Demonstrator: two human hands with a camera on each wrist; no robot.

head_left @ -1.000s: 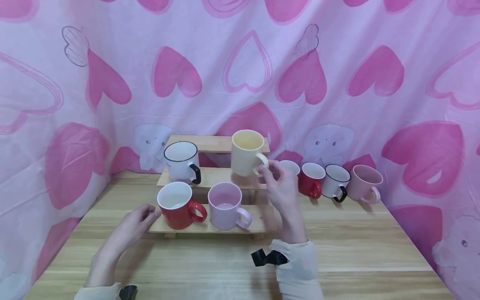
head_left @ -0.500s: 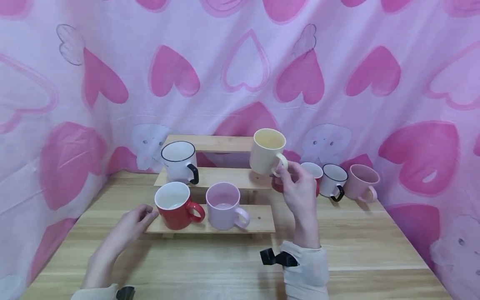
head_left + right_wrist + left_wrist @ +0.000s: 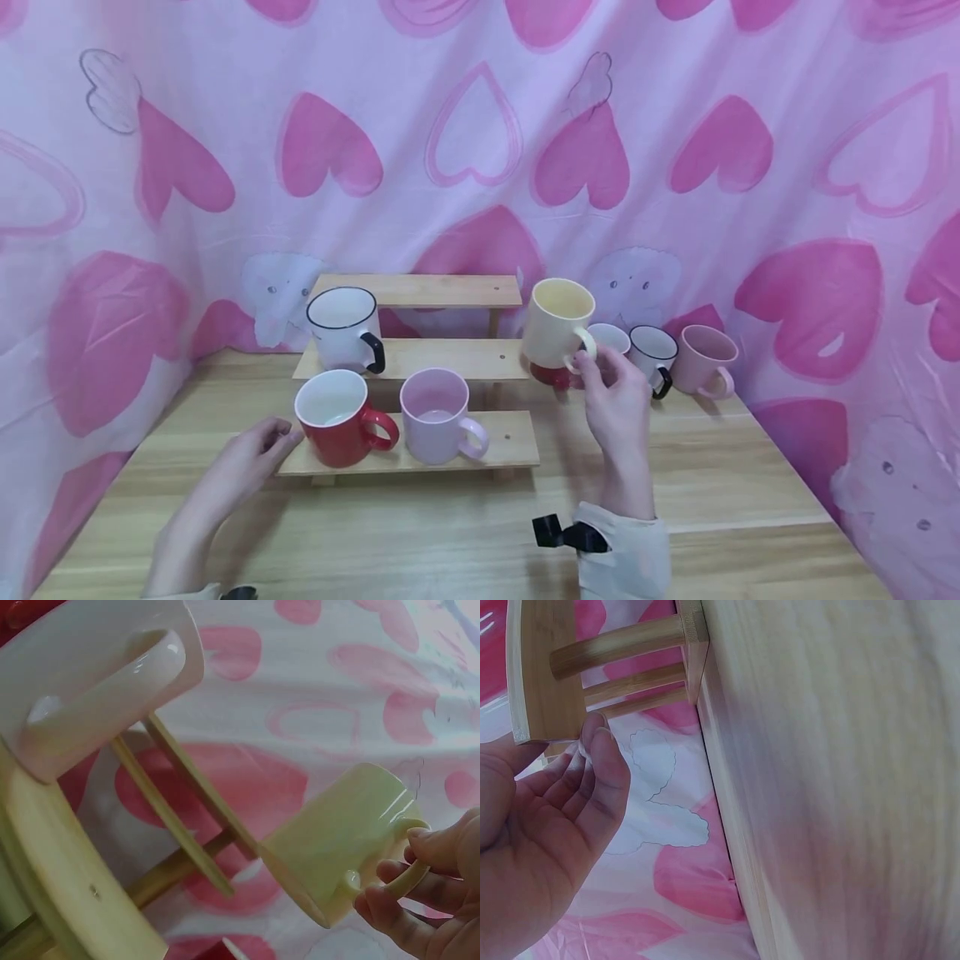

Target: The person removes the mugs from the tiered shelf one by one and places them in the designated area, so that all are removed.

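Observation:
My right hand (image 3: 618, 400) pinches the handle of a pale yellow mug (image 3: 555, 329), held upright beside the right end of the middle tier of a wooden stepped rack (image 3: 450, 358). In the right wrist view, thumb and fingers close round that yellow mug's (image 3: 337, 832) handle. With thumb and fingertips, my left hand (image 3: 240, 467) pinches the left end of the bottom tier; in the left wrist view they meet at the board's (image 3: 547, 682) corner. A red mug (image 3: 341, 425) and a lilac mug (image 3: 435, 421) stand on this tier. On the middle tier is a white black-rimmed mug (image 3: 343, 329).
Behind my right hand, a row on the table (image 3: 735, 483) has a red mug (image 3: 550, 377) partly hidden, a white-lined mug (image 3: 609, 336), a black-rimmed mug (image 3: 651, 350) and a pink mug (image 3: 703, 360). A heart-patterned curtain (image 3: 480, 125) hangs behind.
My right hand has carried the yellow mug right, from above the middle tier to past its right end. My left hand stays at the rack. The head view has shifted slightly.

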